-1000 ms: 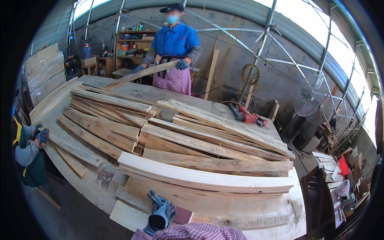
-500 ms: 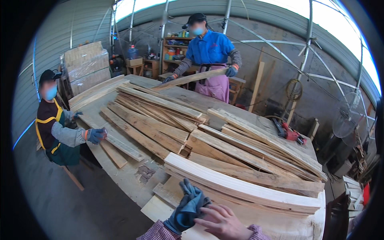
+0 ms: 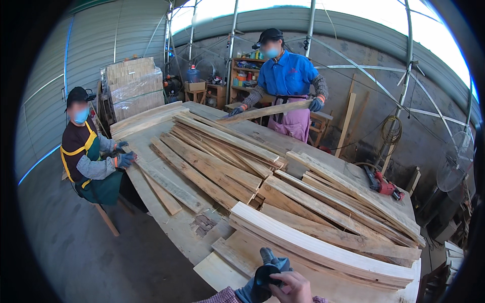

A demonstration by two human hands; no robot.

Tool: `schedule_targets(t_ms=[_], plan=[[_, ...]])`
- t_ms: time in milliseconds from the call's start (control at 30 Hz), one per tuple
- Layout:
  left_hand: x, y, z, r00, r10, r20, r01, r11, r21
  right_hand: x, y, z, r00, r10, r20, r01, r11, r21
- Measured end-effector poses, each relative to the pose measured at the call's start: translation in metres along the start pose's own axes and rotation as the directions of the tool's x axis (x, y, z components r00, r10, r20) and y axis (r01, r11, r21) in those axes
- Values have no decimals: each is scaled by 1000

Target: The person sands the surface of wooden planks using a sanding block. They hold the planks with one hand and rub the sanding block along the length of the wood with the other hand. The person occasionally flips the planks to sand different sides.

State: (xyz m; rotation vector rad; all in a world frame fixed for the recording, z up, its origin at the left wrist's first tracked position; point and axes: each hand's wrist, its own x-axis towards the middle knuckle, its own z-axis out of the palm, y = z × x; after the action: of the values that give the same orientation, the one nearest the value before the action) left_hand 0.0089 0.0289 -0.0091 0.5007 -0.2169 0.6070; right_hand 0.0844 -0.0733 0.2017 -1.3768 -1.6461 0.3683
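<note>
My left hand (image 3: pixel 247 291), in a blue-grey work glove, is closed around a second work glove (image 3: pixel 264 275) at the lower middle. A dark, round opening of that glove faces up toward me. My bare right hand (image 3: pixel 294 287) is at this opening, thumb and fingers pinching its edge. Both hands are above the near end of the table. Just beyond them lies a stack of curved, pale boards (image 3: pixel 323 247). Flat wooden pieces (image 3: pixel 235 255) lie to the left of the stack.
Many rough wooden slats (image 3: pixel 212 166) cover the worktable (image 3: pixel 184 242). A red power tool (image 3: pixel 386 187) lies at its right edge. One co-worker (image 3: pixel 93 151) sits at the left, hands on a board; another (image 3: pixel 288 76) stands across, holding a long board (image 3: pixel 268 111).
My view has swung left, so the scene sits further right. My hands have turned the glove so its dark opening shows, and my right fingers have closed on its edge. The left co-worker's hand has lowered.
</note>
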Motion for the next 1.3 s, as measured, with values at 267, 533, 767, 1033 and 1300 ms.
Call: schedule_targets(t_ms=[267,533,767,1033,1300], plan=[[12,13,42,977,16,-211,105,829,550,9,12,-13,997,39,70,-16,951,-308],[11,70,112,608,-404,-684,651,747,137,27,23,-16,997,6,-71,-30,939,-342],[-15,70,94,814,-97,-572,373,842,389,42,25,-10,991,-114,-69,82,930,-359],[-19,54,93,882,16,-471,127,954,270,31,20,8,986,-155,60,166,911,-378],[-16,50,78,855,-16,-518,254,884,392,18,33,5,984,-118,130,170,829,-533]])
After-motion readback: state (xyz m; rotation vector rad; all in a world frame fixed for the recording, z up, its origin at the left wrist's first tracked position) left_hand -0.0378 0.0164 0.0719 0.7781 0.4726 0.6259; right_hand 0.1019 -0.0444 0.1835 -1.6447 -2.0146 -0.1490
